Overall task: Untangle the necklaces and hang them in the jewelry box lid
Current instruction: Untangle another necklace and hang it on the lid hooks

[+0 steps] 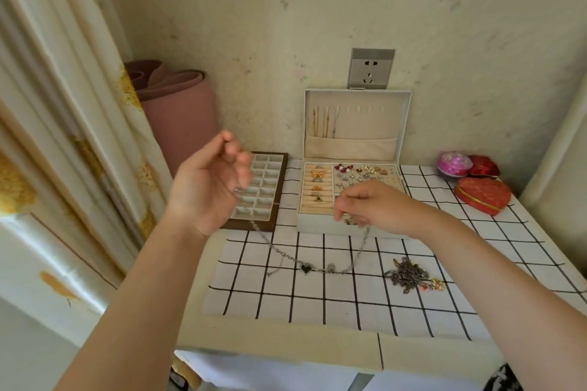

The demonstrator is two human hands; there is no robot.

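The left hand (pixel 211 182) is raised, its curled grip holding one end of a silver necklace (pixel 273 244). The right hand (pixel 371 208) pinches the other end in front of the jewelry box (pixel 314 223). The chain sags between them, its black heart pendant (pixel 306 269) down at the desk (pixel 317 305). A tangled heap of necklaces (pixel 408 274) lies to the right. A few chains (pixel 324 120) hang in the upright lid (pixel 381 127).

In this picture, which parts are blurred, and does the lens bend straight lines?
Head view: the left hand has motion-smeared fingers, the right hand slightly too; head view: the heart-pendant necklace they hold and the tangled necklaces look fairly sharp; head view: the curtain bows at the left edge, wide-angle distortion; light soft, no glare.
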